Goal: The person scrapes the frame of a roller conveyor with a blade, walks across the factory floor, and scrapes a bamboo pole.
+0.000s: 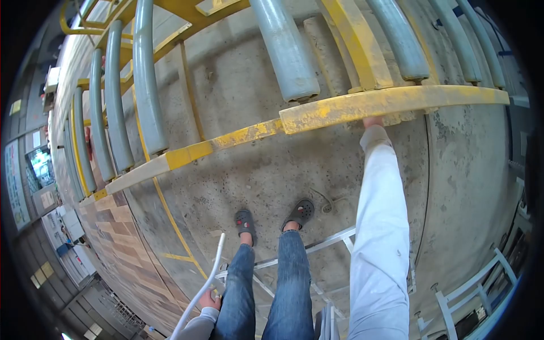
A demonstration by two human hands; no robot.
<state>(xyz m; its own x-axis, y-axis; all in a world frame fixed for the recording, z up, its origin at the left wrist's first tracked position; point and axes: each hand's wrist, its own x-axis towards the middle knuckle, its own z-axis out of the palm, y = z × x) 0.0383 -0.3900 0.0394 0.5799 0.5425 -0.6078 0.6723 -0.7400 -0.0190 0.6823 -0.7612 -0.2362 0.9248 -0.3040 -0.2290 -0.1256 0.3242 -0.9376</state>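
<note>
My right arm in a pale sleeve reaches forward to the yellow rail (391,102) of a roller frame. Only a small part of my right hand (373,121) shows at the rail's lower edge; its fingers are hidden behind or under the rail. Down by my left thigh is my left hand (210,300), its fingers curled, beside a white curved tube (207,283). Whether the hand grips anything is too small to tell. Grey rollers (289,56) run away from the rail.
A light metal frame (331,238) stands around my legs, and another white frame (481,289) is at the lower right. A loose cord (326,205) lies on the concrete near my right shoe. Wood-patterned flooring (122,238) is at the left, with a screen (39,167) beyond.
</note>
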